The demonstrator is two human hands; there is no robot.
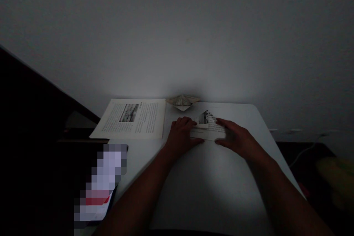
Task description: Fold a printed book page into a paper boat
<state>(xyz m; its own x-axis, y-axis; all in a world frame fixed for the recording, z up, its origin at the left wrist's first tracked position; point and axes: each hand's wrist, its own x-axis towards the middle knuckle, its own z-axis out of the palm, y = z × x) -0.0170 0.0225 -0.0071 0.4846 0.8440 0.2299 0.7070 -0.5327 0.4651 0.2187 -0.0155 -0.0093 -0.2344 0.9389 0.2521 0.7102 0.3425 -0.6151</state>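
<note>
A printed paper sheet (208, 127), folded into a pointed shape, lies on the white table (210, 184) in front of me. My left hand (181, 134) rests on its left edge with fingers curled over the paper and thumb under the lower edge. My right hand (235, 136) presses on its right side, fingers laid across the top and thumb at the bottom edge. Both hands hold the sheet down against the table.
An open page with text and a photo (132, 118) lies at the left back of the table. A small folded paper piece (183, 101) sits against the wall. A dark object with a blurred patch (102, 180) is at the left front. The room is dim.
</note>
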